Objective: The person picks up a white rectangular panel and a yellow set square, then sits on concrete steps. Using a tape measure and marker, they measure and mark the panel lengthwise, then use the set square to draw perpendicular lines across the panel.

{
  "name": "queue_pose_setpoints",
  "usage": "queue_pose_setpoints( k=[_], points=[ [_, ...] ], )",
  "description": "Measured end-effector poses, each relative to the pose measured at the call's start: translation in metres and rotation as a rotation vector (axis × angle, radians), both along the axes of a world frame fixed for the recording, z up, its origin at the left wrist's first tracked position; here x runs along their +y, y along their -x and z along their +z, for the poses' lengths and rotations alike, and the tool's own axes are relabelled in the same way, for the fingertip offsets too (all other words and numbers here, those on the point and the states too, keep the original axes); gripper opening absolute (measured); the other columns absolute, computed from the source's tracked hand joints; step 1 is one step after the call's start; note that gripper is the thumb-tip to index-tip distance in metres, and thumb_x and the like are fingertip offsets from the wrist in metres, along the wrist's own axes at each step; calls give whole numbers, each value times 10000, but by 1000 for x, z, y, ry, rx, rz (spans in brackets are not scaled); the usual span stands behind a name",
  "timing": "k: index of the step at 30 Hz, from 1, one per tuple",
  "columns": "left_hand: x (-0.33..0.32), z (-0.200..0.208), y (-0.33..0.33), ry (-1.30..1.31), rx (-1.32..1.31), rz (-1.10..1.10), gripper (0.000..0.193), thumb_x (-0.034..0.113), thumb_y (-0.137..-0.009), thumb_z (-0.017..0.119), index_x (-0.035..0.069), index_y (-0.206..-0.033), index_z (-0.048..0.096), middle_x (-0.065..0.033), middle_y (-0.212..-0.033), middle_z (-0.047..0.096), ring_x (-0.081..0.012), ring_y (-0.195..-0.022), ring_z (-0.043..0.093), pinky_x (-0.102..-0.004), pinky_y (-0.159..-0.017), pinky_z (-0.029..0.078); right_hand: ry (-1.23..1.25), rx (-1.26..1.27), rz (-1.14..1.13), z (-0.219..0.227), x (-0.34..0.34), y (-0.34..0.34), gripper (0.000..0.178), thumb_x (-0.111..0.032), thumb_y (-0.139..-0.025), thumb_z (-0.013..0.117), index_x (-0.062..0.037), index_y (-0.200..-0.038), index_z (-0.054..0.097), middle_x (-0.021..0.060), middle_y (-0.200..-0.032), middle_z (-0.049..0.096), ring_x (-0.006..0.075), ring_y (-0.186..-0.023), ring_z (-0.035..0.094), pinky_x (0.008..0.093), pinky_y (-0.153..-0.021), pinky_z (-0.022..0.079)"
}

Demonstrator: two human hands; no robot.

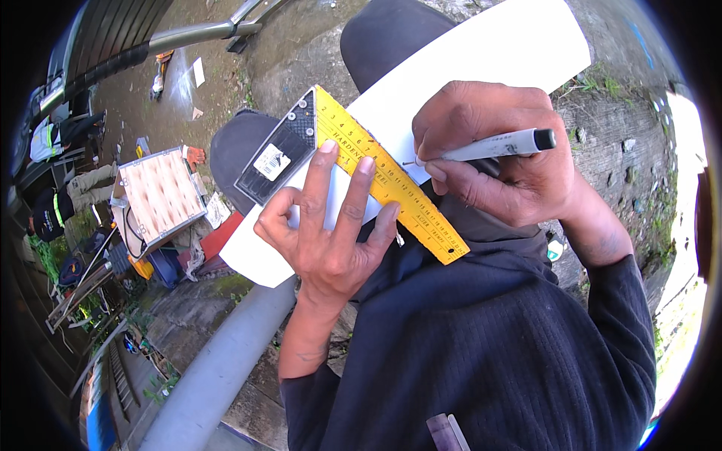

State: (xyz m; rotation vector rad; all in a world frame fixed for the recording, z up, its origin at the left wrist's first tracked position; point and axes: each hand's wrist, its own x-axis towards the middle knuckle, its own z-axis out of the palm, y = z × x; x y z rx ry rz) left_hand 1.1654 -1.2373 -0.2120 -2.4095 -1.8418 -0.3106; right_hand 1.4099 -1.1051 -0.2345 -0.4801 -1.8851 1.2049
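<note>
A long white strip (504,56) with smooth edges lies slantwise across my lap. On it rests a try square with a yellow blade (398,180) and a black handle (282,150). My left hand (327,225) presses down on the square, its fingers spread over the yellow blade, the thumb by the blade's lower edge. In my right hand (504,161) is a white marker pen (492,145) with a black end, pinched between thumb and fingers. The pen's thin tip points left, close to the blade's upper edge over the white strip.
A thick grey pipe (218,368) runs below the strip's left end. Farther left stand a box with a wavy, pale top (160,194) and scattered gear. Two people, one in a bright vest (47,140), are at the far left. Weathered boards with weeds lie right.
</note>
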Motion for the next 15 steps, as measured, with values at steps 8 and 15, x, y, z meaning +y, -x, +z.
queue_pose_setpoints(
  k=[8, 15],
  points=[
    [0, 1, -1, -1, -8, 0, 643, 370, -859, 914, 109, -1430, 775, -217, -1550, 661, -276, -1340, 644, -432, -1047, 367, -43, -44, -24, -6, 0, 9, 153, 3, -833, 827, -7, -967, 754, 106, -945, 772, 248, -767, 797, 327, -686, 630],
    [1, -2, -1, -17, -22, 25, 633, 432, -828, 933, 164, -1389, 813, -133, -1529, 697, -258, -1128, 529, -409, -996, 350, 64, -36, 6, -8, 5, 12, 120, 1, -881, 809, 17, -985, 750, 125, -970, 761, 228, -760, 782, 334, -681, 627]
  ],
)
